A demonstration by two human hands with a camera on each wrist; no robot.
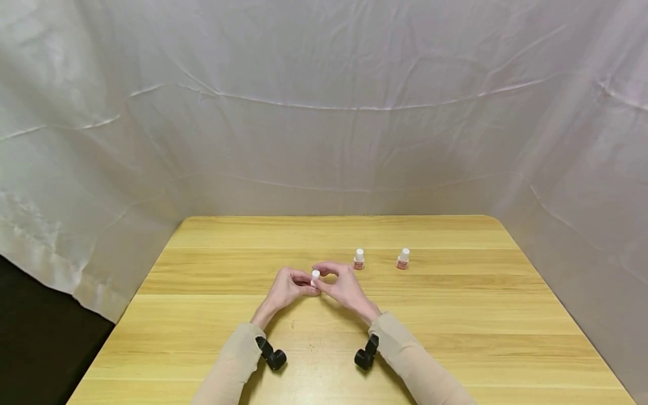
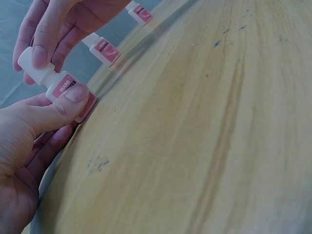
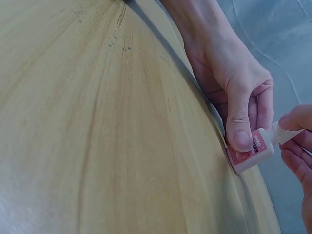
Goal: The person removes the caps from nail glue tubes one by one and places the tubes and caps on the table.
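Observation:
A small white bottle (image 2: 59, 87) with a pink label stands on the wooden table, between both hands. My left hand (image 1: 286, 289) grips its body, the thumb pressed across the label. From the other side, my right hand (image 1: 345, 287) pinches the white cap (image 2: 28, 62) between thumb and fingers. Part of the narrow white neck shows between cap and body in the left wrist view. In the right wrist view the right hand's fingers cover much of the cap.
Two similar capped bottles stand upright farther back on the table (image 1: 455, 315): one bottle (image 1: 359, 260) just beyond the right hand, the other bottle (image 1: 403, 260) farther right. A pale grey curtain (image 1: 344, 140) hangs behind the table and along its sides.

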